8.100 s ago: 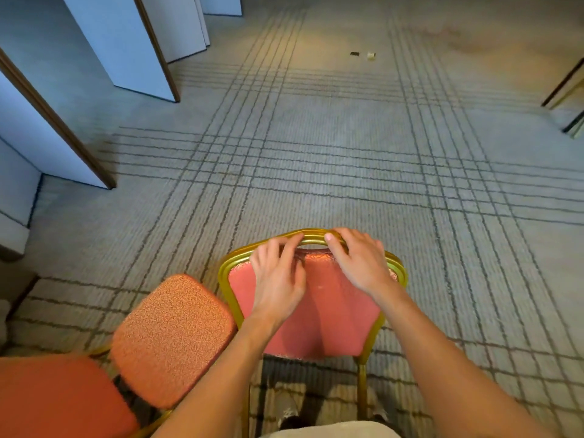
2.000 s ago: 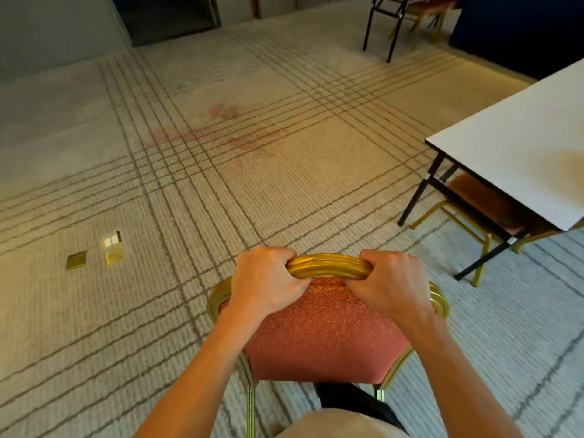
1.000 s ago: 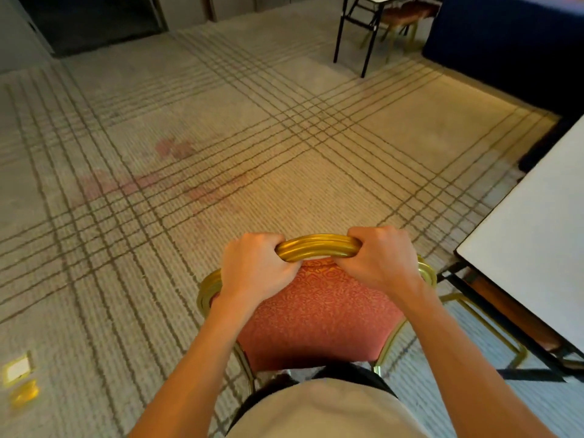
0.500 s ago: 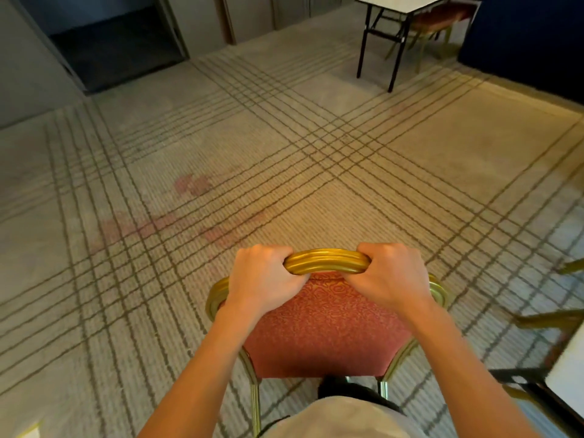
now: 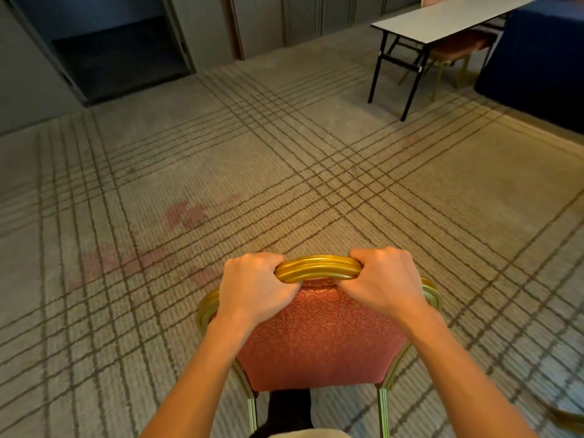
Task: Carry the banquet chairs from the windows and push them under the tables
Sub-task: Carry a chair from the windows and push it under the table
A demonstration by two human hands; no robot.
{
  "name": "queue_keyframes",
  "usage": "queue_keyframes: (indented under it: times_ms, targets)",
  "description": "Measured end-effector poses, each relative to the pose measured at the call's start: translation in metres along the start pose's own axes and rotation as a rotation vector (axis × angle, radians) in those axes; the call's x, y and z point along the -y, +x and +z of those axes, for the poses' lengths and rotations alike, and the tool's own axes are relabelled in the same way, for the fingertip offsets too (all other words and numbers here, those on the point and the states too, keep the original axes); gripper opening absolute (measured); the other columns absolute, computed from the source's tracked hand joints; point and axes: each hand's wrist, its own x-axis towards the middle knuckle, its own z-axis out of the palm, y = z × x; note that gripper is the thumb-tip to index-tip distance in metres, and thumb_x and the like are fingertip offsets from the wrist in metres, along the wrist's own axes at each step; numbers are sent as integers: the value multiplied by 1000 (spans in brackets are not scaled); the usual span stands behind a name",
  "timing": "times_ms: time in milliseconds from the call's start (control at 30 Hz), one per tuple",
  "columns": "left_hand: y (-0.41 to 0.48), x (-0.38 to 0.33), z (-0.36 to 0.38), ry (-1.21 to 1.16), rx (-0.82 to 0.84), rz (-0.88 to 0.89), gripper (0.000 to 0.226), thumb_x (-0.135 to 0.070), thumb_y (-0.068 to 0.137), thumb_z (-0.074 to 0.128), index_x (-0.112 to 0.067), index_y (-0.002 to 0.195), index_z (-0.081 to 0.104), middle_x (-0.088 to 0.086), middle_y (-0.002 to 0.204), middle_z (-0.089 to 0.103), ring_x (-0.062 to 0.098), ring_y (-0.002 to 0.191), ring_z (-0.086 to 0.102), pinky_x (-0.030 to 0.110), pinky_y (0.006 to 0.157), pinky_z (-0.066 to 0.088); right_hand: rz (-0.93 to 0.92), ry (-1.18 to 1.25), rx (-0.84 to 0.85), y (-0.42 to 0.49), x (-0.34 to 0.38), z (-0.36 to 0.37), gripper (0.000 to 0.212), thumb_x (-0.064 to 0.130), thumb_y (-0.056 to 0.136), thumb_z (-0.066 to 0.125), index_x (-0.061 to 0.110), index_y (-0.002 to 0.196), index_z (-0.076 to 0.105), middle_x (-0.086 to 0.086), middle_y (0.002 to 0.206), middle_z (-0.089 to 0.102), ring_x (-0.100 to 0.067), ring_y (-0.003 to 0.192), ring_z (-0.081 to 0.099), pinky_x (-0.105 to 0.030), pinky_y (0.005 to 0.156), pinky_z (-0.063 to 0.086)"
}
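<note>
Left hand (image 5: 252, 289) & right hand (image 5: 384, 286) both wrap the curved gold top rail (image 5: 317, 268) of the red-patterned upholstered banquet chair w/ gold metal frame (image 5: 316, 343). Fingers curl over the far side, thumbs tuck under on the near side against the fabric, and the 2 fists sit either side of the rail's centre w/ a short bare stretch of gold btwn them. Prob. reason: a symmetric 2-hand grip at the highest point balances the load & puts the backrest toward the person, so the seat leads and can go under a table front-first. Chair is right in front of the body, low centre of view. Its 2 visible rear legs (image 5: 383, 412) run down out of frame, feet hidden, so can't tell if it's lifted or dragging. It's on open floor, well apart from any table, so I'd judge the carry is mid-way, push-in not yet begun. Surface: beige ribbed carpet (image 5: 284, 169) w/ dark crossing line bands & reddish blotches (image 5: 186, 213) left of centre. Room: white-topped folding table w/ black legs (image 5: 442, 20) far upper right, w/ another red-seated gold chair (image 5: 455, 49) already under it. A dark blue draped block (image 5: 543, 58) stands beside that at the right edge. Grey panelled wall (image 5: 316, 17) & a dark recessed opening (image 5: 117, 58) are at the back. Blurred gold bit (image 5: 568, 418) at bottom right, can't tell what.
</note>
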Motion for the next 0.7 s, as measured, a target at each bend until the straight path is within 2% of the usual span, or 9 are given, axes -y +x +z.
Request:
queue_keyframes:
  times_ms: [67,200,367,533,667,700]
  targets:
    - [38,17,15,-8,22,-5,40,-54,72,66,-26,53,45,-6,55,59,19,56,60,32,53,43,16,-9,18,42,-2,6,47,54,76,68,27,54,37,-3,67,68,-32,74,66,-36,62,38]
    - [123,55,38,-31,54,-8,40,-55,70,62,-27,52,41,-4,59,63,21,63,64,34,57,47,61,-32,54,132,-2,14,44,53,76,68,27,55,40,-5,70,70,-33,79,66,-37,66,43]
    - [222,80,56,-34,39,68,39,-55,70,63,-26,53,41,-2,61,64,26,65,65,34,56,45,121,-38,18,218,-14,15,47,54,76,68,27,54,37,-7,70,70,-34,79,67,-36,64,44]
    - [326,96,79,-42,-3,160,39,-52,67,64,-28,52,38,-4,56,61,23,60,63,32,52,42,168,-38,-16,312,-41,20,50,58,75,67,25,54,36,-6,68,69,-34,77,67,-37,63,44]
    - [409,113,113,-42,-26,165,42,-50,67,66,-30,51,33,-3,53,59,22,56,62,32,52,45,148,-29,-27,396,-70,35,47,67,72,47,25,55,36,-4,68,69,-31,77,68,-36,63,43]
    - [431,117,123,-28,-30,165,43,-50,67,67,-30,51,33,-3,52,58,22,55,62,32,51,44,138,-20,-22,419,-79,39,47,67,74,47,25,56,36,-4,68,69,-31,78,68,-36,64,42]
